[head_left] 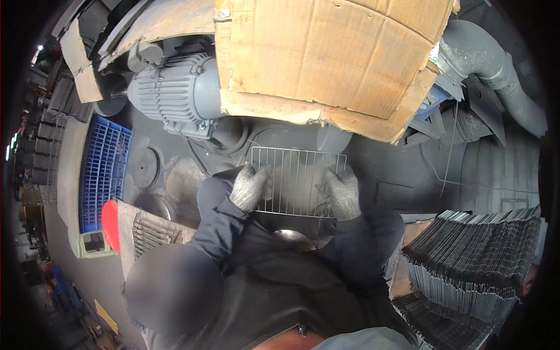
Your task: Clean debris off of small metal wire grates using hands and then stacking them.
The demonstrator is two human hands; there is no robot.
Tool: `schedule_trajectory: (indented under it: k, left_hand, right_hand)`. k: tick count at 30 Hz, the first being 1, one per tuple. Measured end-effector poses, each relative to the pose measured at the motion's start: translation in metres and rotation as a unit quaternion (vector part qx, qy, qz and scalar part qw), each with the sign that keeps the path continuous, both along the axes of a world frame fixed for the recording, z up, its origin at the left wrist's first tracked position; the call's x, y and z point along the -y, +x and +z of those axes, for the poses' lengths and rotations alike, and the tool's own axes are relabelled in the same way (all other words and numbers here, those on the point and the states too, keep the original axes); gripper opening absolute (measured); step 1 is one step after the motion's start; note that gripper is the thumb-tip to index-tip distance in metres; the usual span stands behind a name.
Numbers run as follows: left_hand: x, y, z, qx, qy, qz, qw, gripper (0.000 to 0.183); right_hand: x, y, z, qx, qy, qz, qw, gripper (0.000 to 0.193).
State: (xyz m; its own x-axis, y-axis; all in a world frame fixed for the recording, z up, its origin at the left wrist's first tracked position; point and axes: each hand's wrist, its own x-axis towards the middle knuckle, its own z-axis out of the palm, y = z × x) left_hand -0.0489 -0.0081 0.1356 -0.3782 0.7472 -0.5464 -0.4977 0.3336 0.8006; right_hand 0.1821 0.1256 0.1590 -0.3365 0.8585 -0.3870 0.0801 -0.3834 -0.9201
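Observation:
A rectangular wire rack (298, 182) of thin parallel metal rods is held in front of me, above my lap. My left hand (249, 188), in a grey glove, is closed round its left side. On the opposite side my right hand (342, 192), gloved the same way, grips the frame. The fingertips of both hands are partly hidden and blurred. Just beyond the rack, below a sheet of cardboard (326, 58), part of a grey cylinder (333, 139) shows.
A grey finned motor (175, 90) stands ahead on the left. Tall stacks of dark wire racks (472, 251) rise on my right. To the left are a blue plastic crate (106, 175) and a board with several metal rods (153, 233). A thick duct (496, 70) bends down at far right.

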Motion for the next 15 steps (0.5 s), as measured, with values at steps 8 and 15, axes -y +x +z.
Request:
schedule_trajectory:
  k: [8, 15]
  left_hand:
    - [-0.062, 0.083, -0.016, -0.067, 0.019, -0.143, 0.987, 0.023]
    - [-0.018, 0.032, -0.012, 0.022, -0.003, 0.011, 1.000, 0.020]
  right_hand:
    - [-0.023, 0.091, 0.035, -0.007, 0.043, -0.122, 0.992, 0.012]
    - [-0.020, 0.036, -0.003, 0.021, -0.075, -0.004, 0.997, 0.011]
